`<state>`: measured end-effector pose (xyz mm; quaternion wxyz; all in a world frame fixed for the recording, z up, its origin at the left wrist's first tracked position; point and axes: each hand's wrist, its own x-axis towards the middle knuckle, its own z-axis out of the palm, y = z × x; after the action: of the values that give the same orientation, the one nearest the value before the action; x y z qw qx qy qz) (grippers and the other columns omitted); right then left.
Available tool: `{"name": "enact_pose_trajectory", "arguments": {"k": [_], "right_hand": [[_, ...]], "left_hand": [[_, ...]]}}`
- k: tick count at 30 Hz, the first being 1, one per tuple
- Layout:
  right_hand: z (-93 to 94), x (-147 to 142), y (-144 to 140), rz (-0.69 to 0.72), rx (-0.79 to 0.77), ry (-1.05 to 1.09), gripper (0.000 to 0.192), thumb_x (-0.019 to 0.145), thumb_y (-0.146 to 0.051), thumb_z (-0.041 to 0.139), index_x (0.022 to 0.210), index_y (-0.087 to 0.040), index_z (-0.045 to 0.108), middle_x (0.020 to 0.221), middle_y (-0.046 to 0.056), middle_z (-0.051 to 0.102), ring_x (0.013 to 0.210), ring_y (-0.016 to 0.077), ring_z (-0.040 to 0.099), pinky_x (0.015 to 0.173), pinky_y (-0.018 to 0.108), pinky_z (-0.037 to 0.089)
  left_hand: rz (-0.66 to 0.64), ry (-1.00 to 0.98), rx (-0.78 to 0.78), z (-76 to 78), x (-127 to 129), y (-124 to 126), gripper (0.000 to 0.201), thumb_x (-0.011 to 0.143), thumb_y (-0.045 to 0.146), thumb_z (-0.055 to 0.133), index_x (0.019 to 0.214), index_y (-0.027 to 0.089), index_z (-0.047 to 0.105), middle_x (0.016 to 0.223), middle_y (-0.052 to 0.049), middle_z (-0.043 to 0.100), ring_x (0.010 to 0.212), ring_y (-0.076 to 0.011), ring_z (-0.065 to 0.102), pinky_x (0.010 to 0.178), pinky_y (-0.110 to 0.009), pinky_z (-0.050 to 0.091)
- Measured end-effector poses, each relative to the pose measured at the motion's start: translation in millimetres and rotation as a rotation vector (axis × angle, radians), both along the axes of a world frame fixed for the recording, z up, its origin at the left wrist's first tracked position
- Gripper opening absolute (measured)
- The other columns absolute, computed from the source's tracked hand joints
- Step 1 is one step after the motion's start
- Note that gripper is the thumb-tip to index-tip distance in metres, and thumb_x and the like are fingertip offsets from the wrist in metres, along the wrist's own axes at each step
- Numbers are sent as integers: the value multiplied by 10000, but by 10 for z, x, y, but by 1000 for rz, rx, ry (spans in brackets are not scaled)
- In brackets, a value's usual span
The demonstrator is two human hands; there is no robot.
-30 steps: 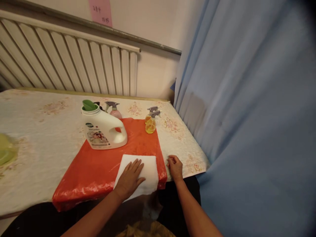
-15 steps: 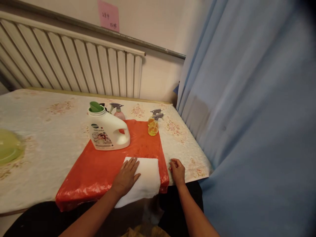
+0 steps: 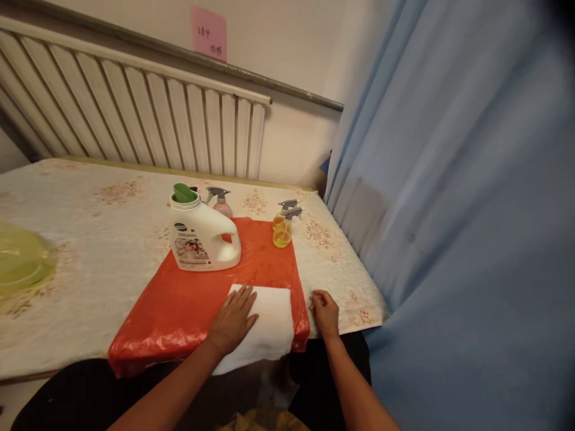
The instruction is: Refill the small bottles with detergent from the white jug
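Note:
My left hand (image 3: 233, 321) lies flat with fingers spread on the left part of a white cloth (image 3: 272, 323). The cloth rests on a red plastic sheet (image 3: 175, 311), and its near end hangs over the front edge. My right hand (image 3: 326, 312) rests on the table just right of the red sheet, its fingers curled together; whether anything is in them is hidden. Beyond the cloth stands a white detergent jug (image 3: 204, 239) with a green scoop or cap (image 3: 183, 193) in its mouth. Two spray bottles with yellow liquid (image 3: 282, 232) stand at the sheet's far right corner.
A pink spray bottle (image 3: 222, 206) stands behind the jug. At the far left sits a yellow-green translucent basin (image 3: 24, 257). The table wears a floral cloth (image 3: 112, 251). A radiator (image 3: 157, 120) lines the back wall, and a blue curtain (image 3: 431, 197) hangs along the right.
The view has shifted slightly, so everything sits a little further right in the picture. Both hands keep the same places on the cloth and table.

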<state>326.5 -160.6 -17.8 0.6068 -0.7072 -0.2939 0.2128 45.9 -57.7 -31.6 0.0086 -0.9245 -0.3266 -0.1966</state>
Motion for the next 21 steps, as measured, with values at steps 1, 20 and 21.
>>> {"name": "enact_pose_trajectory", "arguments": {"k": [1,20,21], "right_hand": [[36,-10,-2,3,1,9,282,676,-386,631,863,-178,665,610,-16,668,494,154,577,534,271,461],[-104,-703,-854,-226,-140,282,297,588,-369,765,784,-182,643,682,-1,675,629,184,637,566,274,505],[-157,-728,-853,-234,-149,318,336,577,-374,776,815,-179,643,701,7,687,645,193,649,560,277,508]], "left_hand": [[0,-2,2,-1,-1,0,530,949,440,464,1398,163,506,1499,-143,485,1393,-308,430,1143,-495,353],[2,-16,-8,-11,10,14,525,940,423,481,1382,145,527,1488,-165,492,1370,-338,455,1121,-519,373],[2,-18,-8,-10,11,12,525,939,423,482,1382,146,527,1488,-164,492,1371,-338,453,1124,-521,369]]}}
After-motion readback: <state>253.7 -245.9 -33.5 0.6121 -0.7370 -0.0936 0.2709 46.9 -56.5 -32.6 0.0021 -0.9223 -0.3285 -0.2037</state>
